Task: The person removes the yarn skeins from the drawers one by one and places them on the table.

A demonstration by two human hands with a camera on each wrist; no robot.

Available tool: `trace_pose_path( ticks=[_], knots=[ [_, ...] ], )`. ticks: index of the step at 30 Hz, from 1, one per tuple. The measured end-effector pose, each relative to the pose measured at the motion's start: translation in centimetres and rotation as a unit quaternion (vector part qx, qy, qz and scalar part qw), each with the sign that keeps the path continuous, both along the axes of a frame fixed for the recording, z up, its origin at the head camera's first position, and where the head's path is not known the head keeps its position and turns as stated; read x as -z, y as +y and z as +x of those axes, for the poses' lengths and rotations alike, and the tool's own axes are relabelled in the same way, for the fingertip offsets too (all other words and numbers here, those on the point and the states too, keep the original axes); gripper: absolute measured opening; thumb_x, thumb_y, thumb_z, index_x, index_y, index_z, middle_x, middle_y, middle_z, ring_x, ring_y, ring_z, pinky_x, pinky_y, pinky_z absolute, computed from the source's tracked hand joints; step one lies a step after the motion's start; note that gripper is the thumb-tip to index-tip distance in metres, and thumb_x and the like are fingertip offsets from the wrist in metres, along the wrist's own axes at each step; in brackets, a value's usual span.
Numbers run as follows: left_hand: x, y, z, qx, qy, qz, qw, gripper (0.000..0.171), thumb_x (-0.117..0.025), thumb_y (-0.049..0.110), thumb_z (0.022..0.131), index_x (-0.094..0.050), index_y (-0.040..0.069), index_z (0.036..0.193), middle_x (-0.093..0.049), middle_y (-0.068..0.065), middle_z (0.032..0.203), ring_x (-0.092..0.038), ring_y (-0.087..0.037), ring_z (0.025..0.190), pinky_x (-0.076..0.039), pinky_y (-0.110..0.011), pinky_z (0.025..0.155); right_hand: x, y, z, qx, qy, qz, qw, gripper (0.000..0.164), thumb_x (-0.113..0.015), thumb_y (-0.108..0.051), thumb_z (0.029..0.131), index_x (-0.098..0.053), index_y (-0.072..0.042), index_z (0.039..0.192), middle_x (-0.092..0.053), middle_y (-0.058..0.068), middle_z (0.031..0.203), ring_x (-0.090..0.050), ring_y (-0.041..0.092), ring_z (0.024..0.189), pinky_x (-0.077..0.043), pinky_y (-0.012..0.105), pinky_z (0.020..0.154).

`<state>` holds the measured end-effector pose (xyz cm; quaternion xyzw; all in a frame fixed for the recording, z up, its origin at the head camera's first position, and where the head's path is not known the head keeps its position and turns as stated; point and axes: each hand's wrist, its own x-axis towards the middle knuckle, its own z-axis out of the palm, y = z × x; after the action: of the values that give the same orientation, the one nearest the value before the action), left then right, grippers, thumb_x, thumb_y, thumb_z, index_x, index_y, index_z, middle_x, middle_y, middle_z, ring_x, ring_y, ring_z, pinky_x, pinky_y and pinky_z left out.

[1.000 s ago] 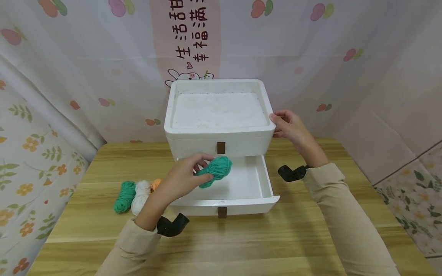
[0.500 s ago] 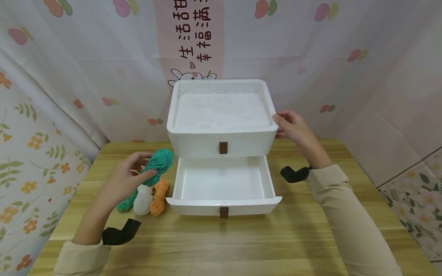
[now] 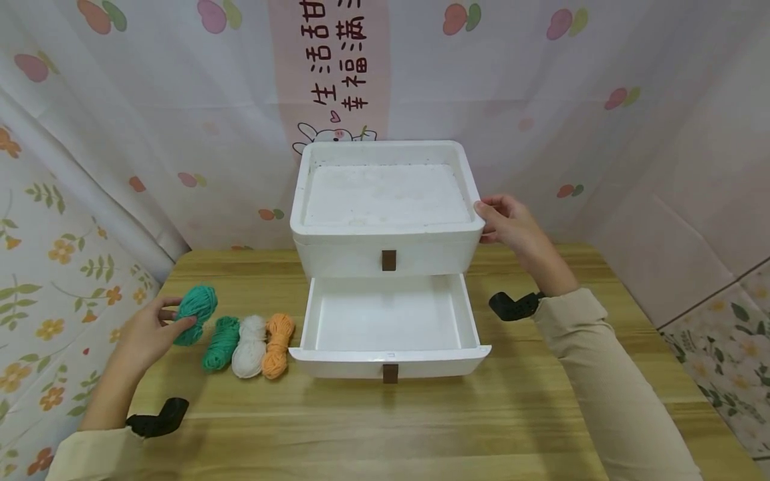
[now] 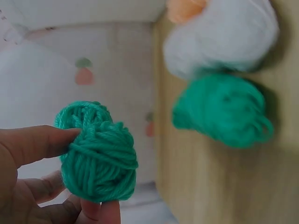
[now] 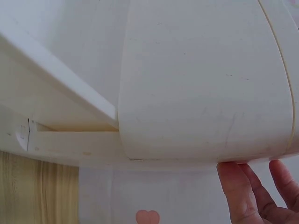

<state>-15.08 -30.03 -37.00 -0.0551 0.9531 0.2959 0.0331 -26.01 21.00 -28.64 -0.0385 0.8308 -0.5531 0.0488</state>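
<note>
Pinched between thumb and fingers of my left hand point(image 3: 144, 334) is a green yarn skein point(image 3: 197, 312), held over the left part of the table. In the left wrist view this green skein point(image 4: 100, 158) shows its wound strands, with the thumb on one side and fingertips beneath. Just right of it a second green skein point(image 3: 222, 343), a white skein point(image 3: 249, 347) and an orange skein point(image 3: 278, 345) lie in a row. My right hand point(image 3: 511, 224) touches the right side of a white drawer cabinet point(image 3: 385, 230), fingertips point(image 5: 231, 170) against its wall.
The cabinet's lower drawer point(image 3: 388, 314) is pulled out, with nothing inside. Its upper drawer, with a brown tab point(image 3: 389, 260), is closed. Everything stands on a wooden table point(image 3: 385, 427), with a printed curtain point(image 3: 511, 80) behind.
My left hand has carried the green skein leftward from over the drawer, past the row of skeins, to their left. The right hand stays at the cabinet's side.
</note>
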Motion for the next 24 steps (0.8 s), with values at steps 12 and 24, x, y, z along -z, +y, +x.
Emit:
trace_pose_path(
  ticks=[12, 24],
  knots=[
    [4.4, -2.9, -1.2, -0.027, -0.079, -0.032, 0.9960, 0.058, -0.051, 0.023, 0.094, -0.030, -0.019, 0.128, -0.048, -0.043, 0.116, -0.051, -0.055, 0.099, -0.048, -0.051, 0.073, 0.1, 0.0, 0.1, -0.002, -0.001, 0.014, 1.000, 0.060, -0.042, -0.041, 0.097, -0.030, 0.003, 0.135, -0.044, 0.005, 0.112, -0.056, 0.006, 0.081, -0.053, 0.023, 0.080],
    [6.9, -2.1, -1.5, -0.003, -0.103, -0.021, 0.9945, 0.060, -0.053, 0.024, 0.093, -0.032, -0.022, 0.124, -0.048, -0.043, 0.113, -0.051, -0.054, 0.099, -0.048, -0.051, 0.076, 0.2, 0.0, 0.0, 0.000, -0.001, 0.018, 1.000, 0.060, -0.042, -0.042, 0.097, -0.030, 0.002, 0.136, -0.045, 0.008, 0.117, -0.057, 0.007, 0.083, -0.053, 0.024, 0.080]
  ],
)
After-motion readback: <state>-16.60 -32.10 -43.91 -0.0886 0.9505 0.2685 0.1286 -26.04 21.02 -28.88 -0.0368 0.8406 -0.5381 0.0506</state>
